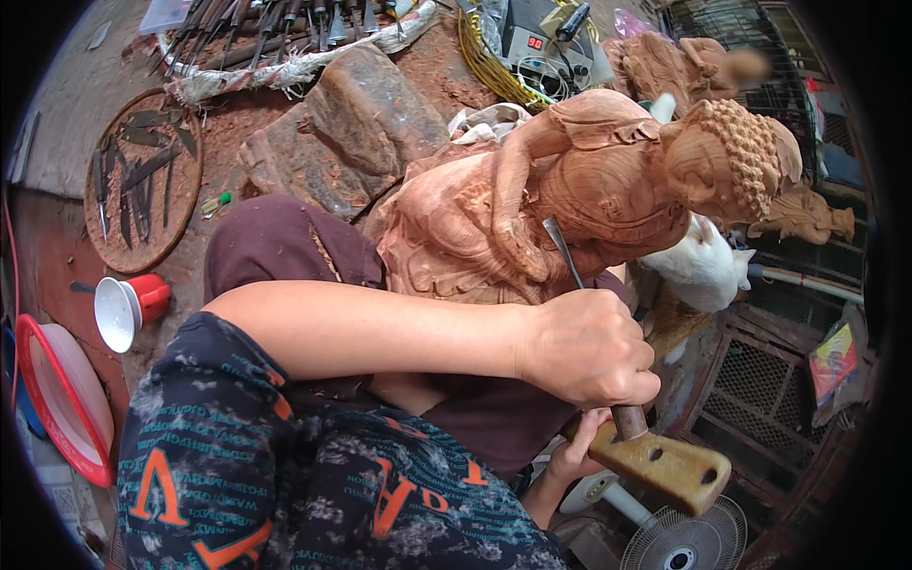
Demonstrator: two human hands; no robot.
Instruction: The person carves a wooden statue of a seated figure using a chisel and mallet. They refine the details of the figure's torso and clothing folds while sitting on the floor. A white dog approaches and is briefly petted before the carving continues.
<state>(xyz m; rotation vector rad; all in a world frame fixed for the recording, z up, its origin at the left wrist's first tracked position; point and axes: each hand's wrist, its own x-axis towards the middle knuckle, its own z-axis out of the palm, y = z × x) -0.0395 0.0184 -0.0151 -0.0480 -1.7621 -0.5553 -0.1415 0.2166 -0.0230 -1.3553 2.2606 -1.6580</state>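
A carved wooden seated figure [608,180] with a curled-knob head lies tilted across my lap, its head toward the right. My left hand [591,350] is wrapped round the handle of a chisel [566,256], whose steel blade points up at the figure's arm and chest. Whether the tip touches the wood I cannot tell. Below it, my right hand [573,454] grips a yellowish-brown mallet [670,467] with holes in it. The mallet lies against the butt of the chisel handle; part of my right hand is hidden behind it.
Several carving tools [285,24] lie on a bundled mat at the back, and flat blades on a round board [142,223] at left. A white cat [698,266] sits beyond the figure. A red-and-white cup [123,309], a fan [684,541] and a control box [537,47] stand around.
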